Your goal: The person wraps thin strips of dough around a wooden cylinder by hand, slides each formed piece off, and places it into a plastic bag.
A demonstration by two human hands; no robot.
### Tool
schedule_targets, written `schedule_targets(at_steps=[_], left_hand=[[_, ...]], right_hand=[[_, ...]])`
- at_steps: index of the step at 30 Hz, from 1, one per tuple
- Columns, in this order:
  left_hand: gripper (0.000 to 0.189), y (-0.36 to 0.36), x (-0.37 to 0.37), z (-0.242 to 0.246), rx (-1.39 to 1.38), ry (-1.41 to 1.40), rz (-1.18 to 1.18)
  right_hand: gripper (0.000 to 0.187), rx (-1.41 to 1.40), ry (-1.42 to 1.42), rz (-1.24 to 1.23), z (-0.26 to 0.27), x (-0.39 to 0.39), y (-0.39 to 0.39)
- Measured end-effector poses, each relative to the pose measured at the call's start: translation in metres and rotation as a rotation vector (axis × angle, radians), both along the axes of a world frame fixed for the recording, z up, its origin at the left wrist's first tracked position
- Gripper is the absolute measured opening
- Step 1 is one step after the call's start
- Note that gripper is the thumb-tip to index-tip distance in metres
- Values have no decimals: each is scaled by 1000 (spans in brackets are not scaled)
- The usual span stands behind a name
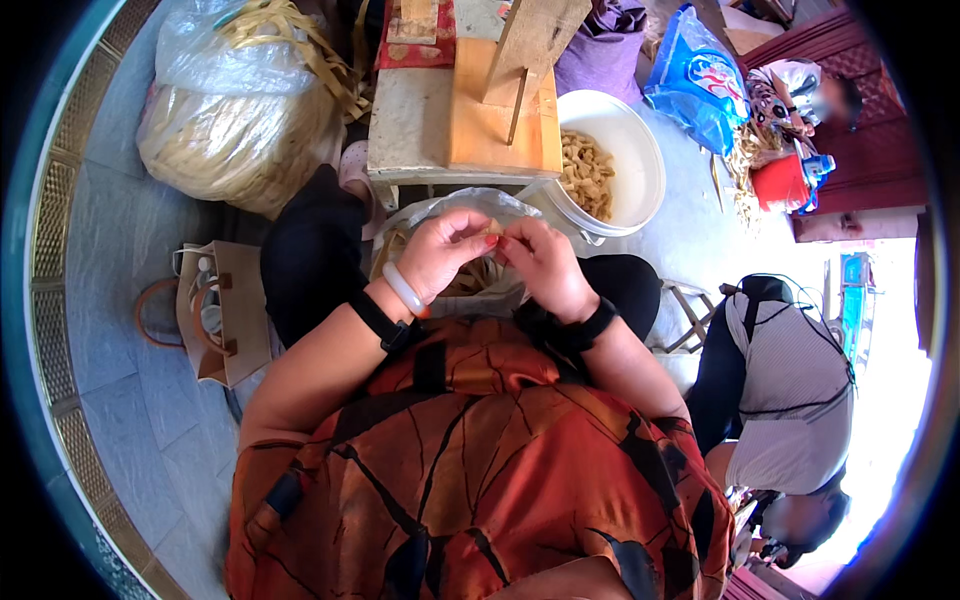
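My left hand (444, 251) and my right hand (546, 264) meet in front of me, pinching a small tan piece (493, 227), perhaps a folded strip of plant fibre. Fingertips cover most of it. Just beneath the hands, a clear plastic bag (491, 199) lies open between my knees, with flat tan strips (472, 279) inside. Beyond it stands a low bench (411, 139) carrying a wooden board (480, 139). An upright wooden block (529, 52) rises from the board, with a thin rod (517, 106) leaning against it.
A white bucket (651, 176) right of the bench holds many small tan pieces (586, 172). At left are a large plastic sack of strips (240, 142) and a handbag (240, 307). Two people (799, 405) sit at the right, near a red container (778, 182) and a blue bag (697, 82).
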State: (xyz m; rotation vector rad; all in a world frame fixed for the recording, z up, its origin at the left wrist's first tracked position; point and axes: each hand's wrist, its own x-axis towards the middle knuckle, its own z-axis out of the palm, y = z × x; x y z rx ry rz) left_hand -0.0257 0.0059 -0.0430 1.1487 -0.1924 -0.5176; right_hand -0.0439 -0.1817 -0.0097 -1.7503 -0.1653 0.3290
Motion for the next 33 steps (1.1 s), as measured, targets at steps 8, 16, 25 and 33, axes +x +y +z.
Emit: schedule_targets(at_steps=[8, 16, 25, 33], left_hand=[[22, 12, 12, -8, 415, -407, 23], [9, 7, 21, 33, 624, -589, 80], [22, 22, 46, 37, 344, -4, -290], [21, 4, 103, 63, 281, -136, -46]], right_hand=[[22, -367, -272, 138, 15, -11, 11], [10, -273, -596, 54, 40, -5, 8], [13, -414, -604, 89, 38, 16, -10], [10, -394, -628, -230, 44, 85, -15]])
